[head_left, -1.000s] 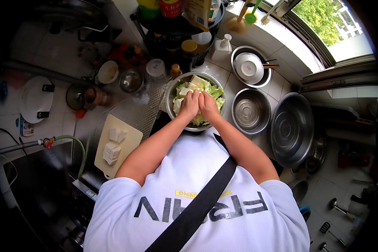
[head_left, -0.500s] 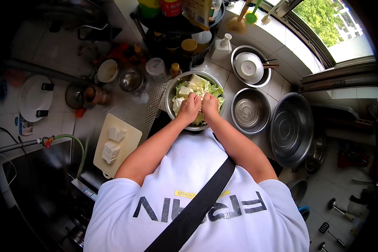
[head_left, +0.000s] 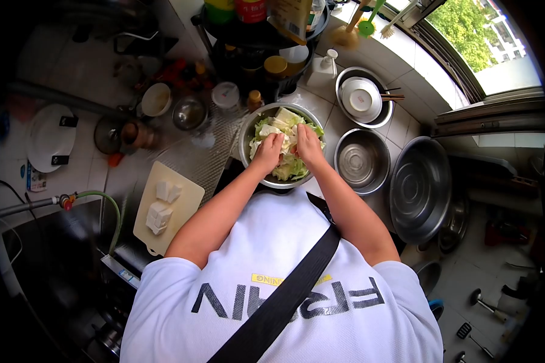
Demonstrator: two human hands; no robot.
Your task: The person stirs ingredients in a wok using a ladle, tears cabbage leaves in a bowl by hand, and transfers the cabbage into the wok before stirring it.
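A steel bowl (head_left: 246, 158) full of torn pale-green cabbage leaves (head_left: 289, 168) is in front of my body. Over the leaves, my left hand (head_left: 268, 152) has its fingers closed on a piece of cabbage. My right hand (head_left: 309, 147) is a short way to the right, its fingers also bent in on cabbage, with pale leaf showing between the two hands. My palms and part of the leaves' edges are hidden by the fingers.
White tofu blocks (head_left: 158, 216) lie on a cutting board (head_left: 184, 209) to the left. On the right are an empty steel basin (head_left: 362, 162), a larger basin (head_left: 421, 187), and a basin with stacked bowls (head_left: 360, 100) and chopsticks. A rack of bottles (head_left: 250, 11) stands behind.
My hands have moved apart, the right one going slightly up and to the right. More leaf shows between them now.
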